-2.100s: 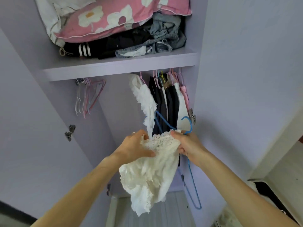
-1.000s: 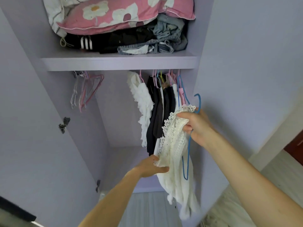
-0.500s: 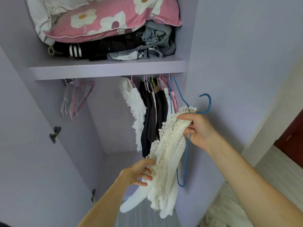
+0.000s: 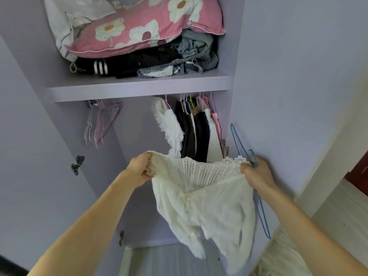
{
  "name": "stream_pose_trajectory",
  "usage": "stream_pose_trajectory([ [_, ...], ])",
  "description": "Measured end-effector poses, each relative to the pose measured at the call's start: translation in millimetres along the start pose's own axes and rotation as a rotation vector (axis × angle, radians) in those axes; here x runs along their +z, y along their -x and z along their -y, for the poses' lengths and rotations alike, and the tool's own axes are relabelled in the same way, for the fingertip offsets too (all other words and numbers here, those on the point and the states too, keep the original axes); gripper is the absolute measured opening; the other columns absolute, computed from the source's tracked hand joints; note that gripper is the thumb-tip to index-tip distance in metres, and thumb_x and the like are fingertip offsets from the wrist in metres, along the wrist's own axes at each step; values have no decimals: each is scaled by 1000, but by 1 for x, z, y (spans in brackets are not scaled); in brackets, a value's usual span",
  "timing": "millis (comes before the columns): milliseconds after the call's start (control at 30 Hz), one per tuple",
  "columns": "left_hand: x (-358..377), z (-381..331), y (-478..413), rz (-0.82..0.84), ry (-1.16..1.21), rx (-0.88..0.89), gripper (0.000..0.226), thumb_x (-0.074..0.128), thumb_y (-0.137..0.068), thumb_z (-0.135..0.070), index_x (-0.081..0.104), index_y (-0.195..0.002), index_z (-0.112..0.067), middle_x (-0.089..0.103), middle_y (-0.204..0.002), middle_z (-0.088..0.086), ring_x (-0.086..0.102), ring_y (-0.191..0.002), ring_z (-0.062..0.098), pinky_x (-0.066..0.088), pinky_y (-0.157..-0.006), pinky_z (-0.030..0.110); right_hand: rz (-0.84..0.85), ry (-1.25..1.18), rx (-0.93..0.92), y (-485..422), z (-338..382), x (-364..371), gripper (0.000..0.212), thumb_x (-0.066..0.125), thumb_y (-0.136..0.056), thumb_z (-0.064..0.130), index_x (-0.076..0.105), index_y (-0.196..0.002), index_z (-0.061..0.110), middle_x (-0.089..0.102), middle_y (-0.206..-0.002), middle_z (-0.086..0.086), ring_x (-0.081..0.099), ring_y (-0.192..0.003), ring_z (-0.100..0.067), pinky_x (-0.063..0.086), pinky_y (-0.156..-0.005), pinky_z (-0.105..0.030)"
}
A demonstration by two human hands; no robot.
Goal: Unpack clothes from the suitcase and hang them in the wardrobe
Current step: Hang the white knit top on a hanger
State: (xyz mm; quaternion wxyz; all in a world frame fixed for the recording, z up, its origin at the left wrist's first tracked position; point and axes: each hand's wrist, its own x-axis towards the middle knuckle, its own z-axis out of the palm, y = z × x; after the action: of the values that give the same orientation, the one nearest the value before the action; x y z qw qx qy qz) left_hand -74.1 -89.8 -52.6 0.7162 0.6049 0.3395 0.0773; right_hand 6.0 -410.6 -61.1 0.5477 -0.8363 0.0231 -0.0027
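- I am holding a white knitted top [image 4: 203, 196] spread out in front of the open wardrobe [image 4: 29, 136], below its shelf [image 4: 139, 87].
- My left hand [image 4: 139, 169] is gripping the top's left upper corner, with the fingers curled round the lace edge.
- My right hand [image 4: 257, 174] is pinching the right upper corner, just by the small lace flowers.
- The same hand is also gripping a blue hanger [image 4: 238, 140]. One wire arm is sticking up past the fingers and another is trailing down beside my forearm.
- The hanger is lying outside the top, not inside it.
- The top is stretching between both hands at its upper edge, while the rest is hanging loose and crumpled beneath.
- Behind the top, a row of hanging clothes [image 4: 195, 132] in white, black and pink is filling the right part under the shelf.
- A bunch of bare hangers [image 4: 103, 120] is hanging well apart from them on the left.
- On the shelf, a pink flowered pillow [image 4: 143, 30] is lying over a stack of dark and denim clothes [image 4: 139, 64].
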Motion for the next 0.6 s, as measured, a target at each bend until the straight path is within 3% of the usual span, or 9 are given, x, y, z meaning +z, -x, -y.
stream_pose_trajectory([
  [100,1,-35,13,-37,-289,131,18,64,-89,-26,65,-97,-10,68,-97,11,66,-83,29,55,-72,38,-9,176,-30,-2,-6,6,25,53,-80,2,48,-58,14,53,-58,0,51,-62,-25,38,-62,-32],
  [200,6,-59,32,77,-477,99,20,66,-87,-27,71,-102,-15,74,-101,8,70,-94,30,55,-85,40,9,221,-35,-5,-11,11,18,52,-80,1,59,-66,10,63,-66,-6,60,-74,-32,46,-68,-33],
  [267,13,-70,40,123,-597,128,28,65,-90,-36,71,-109,-16,72,-104,4,67,-88,24,52,-91,39,5,195,-32,-7,-8,14,15,54,-84,6,68,-78,11,67,-75,-6,63,-81,-31,48,-74,-32],
  [333,22,-77,43,81,-692,267,34,58,-95,-46,67,-113,-19,64,-111,1,58,-91,20,47,-91,37,-39,154,-52,-8,2,16,17,57,-89,18,67,-80,9,65,-73,-6,62,-78,-30,47,-73,-34],
  [400,33,-81,45,37,-705,382,32,51,-99,-49,63,-109,-21,59,-110,1,54,-96,20,44,-81,32,-83,-38,-65,-6,19,18,31,56,-94,30,68,-73,10,61,-69,-5,57,-70,-26,44,-68,-35],
  [500,45,-85,50,34,-745,450,46,44,-101,-49,63,-127,-16,64,-116,7,58,-109,25,45,-94,35,-147,-422,22,6,51,15,46,50,-98,43,64,-59,20,55,-63,3,40,-54,-12,33,-57,-30],
  [600,55,-89,57,27,-782,512,54,44,-101,-49,58,-130,-6,62,-129,16,56,-121,34,45,-99,40,-85,-706,92,19,86,8,46,53,-95,39,51,-55,18,38,-41,12,28,-38,-7,23,-47,-23],
])
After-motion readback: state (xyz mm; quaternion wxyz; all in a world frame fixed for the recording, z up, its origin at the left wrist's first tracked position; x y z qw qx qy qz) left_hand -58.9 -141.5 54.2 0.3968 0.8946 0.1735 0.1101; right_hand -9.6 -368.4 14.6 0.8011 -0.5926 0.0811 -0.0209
